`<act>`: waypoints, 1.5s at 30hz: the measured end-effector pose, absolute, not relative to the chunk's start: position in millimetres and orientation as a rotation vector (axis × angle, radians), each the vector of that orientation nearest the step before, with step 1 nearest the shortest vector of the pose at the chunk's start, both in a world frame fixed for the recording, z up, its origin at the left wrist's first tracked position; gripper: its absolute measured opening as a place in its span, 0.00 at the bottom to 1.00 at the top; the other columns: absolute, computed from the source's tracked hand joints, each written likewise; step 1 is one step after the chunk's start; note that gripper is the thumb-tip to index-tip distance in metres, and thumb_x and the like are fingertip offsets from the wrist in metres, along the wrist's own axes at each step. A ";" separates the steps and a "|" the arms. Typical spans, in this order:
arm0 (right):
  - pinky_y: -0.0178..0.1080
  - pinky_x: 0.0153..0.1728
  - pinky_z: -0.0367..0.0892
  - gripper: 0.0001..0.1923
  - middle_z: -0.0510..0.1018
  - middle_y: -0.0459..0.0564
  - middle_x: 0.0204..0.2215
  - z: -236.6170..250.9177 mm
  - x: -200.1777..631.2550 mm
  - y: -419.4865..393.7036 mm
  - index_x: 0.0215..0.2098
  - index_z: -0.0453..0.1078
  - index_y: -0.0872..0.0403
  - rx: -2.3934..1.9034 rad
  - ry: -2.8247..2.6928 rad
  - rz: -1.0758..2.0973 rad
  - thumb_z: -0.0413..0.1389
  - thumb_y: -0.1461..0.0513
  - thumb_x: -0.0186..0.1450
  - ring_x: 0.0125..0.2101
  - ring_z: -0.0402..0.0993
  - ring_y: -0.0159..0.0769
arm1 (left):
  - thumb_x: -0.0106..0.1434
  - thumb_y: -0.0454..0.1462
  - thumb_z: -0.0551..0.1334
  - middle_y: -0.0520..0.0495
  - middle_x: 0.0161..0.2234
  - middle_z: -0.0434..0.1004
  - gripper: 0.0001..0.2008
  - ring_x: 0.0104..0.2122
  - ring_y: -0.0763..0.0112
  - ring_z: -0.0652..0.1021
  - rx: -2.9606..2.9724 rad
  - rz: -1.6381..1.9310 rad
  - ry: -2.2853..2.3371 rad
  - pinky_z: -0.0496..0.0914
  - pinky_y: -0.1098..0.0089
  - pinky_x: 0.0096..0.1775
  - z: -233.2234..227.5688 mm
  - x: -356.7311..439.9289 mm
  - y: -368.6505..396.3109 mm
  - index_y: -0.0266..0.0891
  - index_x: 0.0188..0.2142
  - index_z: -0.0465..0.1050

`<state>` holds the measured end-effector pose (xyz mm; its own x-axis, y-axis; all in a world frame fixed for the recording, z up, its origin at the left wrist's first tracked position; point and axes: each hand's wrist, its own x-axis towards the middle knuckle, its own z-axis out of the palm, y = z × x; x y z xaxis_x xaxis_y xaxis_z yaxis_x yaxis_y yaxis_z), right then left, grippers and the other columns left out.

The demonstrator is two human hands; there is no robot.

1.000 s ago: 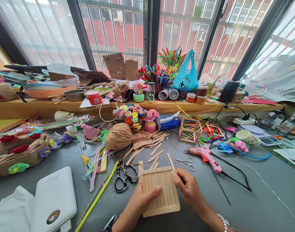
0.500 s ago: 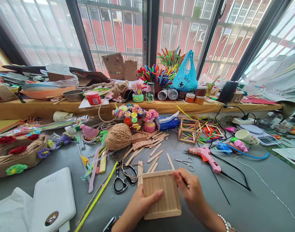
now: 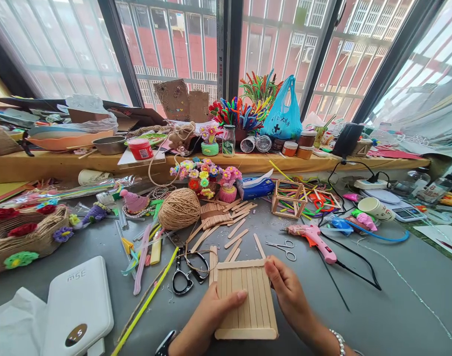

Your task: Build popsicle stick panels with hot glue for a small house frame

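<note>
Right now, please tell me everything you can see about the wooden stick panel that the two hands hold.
The wooden stick panel is a flat, roughly square piece made of pale craft sticks laid side by side, with a cross stick along the top edge and another along the bottom. It lies low over the grey table. The left hand grips its left edge, thumb pressed on top. The right hand pinches its upper right edge.

Stick panel point(image 3: 248, 296): bare matt wood; tabletop point(image 3: 378, 316): smooth grey.
</note>
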<state>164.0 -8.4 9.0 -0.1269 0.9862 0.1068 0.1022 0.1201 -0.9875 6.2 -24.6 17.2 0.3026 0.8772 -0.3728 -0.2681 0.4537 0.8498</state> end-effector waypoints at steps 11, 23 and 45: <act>0.32 0.23 0.51 0.17 0.57 0.42 0.19 25.1 177.6 -3.2 0.21 0.55 0.54 -1.115 -1.737 1.026 0.43 0.54 0.64 0.22 0.53 0.28 | 0.39 0.47 0.69 0.38 0.35 0.77 0.28 0.35 0.54 0.76 0.782 0.935 1.039 0.68 0.61 0.40 16.8 5.9 -24.3 0.31 0.38 0.72; 0.29 0.19 0.53 0.17 0.59 0.41 0.20 22.2 153.2 -28.6 0.25 0.57 0.53 -0.865 -0.916 1.665 0.51 0.48 0.58 0.20 0.54 0.25 | 0.44 0.45 0.67 0.39 0.36 0.77 0.30 0.35 0.57 0.76 0.717 0.770 0.747 0.68 0.65 0.36 15.4 2.9 -29.5 0.32 0.45 0.68; 0.31 0.22 0.58 0.18 0.66 0.44 0.16 42.4 193.4 5.0 0.26 0.65 0.57 -1.067 -1.791 1.502 0.45 0.53 0.62 0.19 0.62 0.27 | 0.38 0.50 0.67 0.38 0.34 0.77 0.29 0.36 0.53 0.76 0.905 0.944 1.132 0.69 0.63 0.37 11.0 3.8 -19.1 0.31 0.35 0.71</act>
